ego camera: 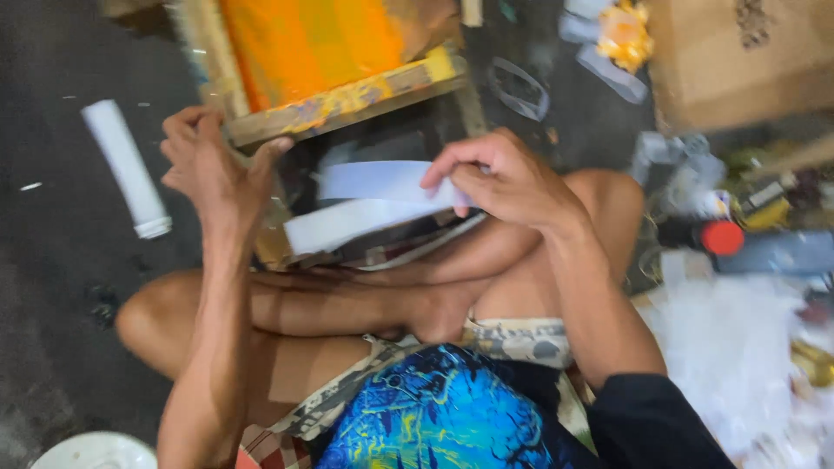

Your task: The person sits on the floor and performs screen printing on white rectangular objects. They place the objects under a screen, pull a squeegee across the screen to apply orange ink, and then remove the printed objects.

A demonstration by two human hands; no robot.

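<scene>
Head view: dark floor (52, 287); left hand (208, 161) grips wooden frame (347, 100); right hand (508, 182) pinches white strip (373, 181).

Bare dark floor (52, 287) was left open toward nine o'clock, broken only by a white tube (126, 167). Passage toward twelve was blocked by the wooden frame (347, 100). Three o'clock was crowded with clutter (738, 234) and a cardboard box (738, 52).

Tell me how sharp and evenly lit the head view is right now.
Head view: motion blur smears everything, worst at the cluttered right edge; the white strip under the right hand looks soft and slightly glary; the left hand on the wooden frame is softly blurred; the orange mesh is bright, the dark floor dim.
</scene>
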